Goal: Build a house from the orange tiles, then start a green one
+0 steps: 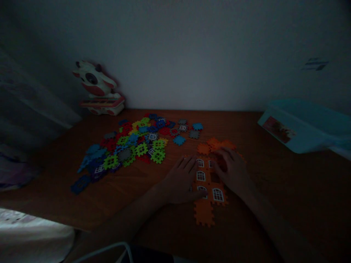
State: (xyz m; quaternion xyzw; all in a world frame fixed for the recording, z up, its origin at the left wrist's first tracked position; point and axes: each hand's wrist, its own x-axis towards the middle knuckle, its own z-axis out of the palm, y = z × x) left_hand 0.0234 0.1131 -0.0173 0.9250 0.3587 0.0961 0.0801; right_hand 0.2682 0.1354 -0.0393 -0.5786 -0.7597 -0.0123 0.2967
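Note:
On a dim wooden table (274, 190) lies a flat panel of joined orange tiles (206, 197), several with white window inserts. My left hand (181, 179) lies flat on the panel's left edge, fingers stretched out and its thumb on a window tile. My right hand (233, 170) rests on the panel's upper right part, fingers curved down and pressing on the tiles. A few loose orange tiles (212, 144) sit just beyond my right hand. A heap of loose interlocking tiles (137, 144) in blue, green, red and yellow spreads to the left.
A cow-shaped toy (97, 87) stands against the wall at the back left. A light blue plastic box (304, 126) with a picture label sits at the right edge. Fabric hangs at the far left, and a white cable (109, 248) curves near the front edge.

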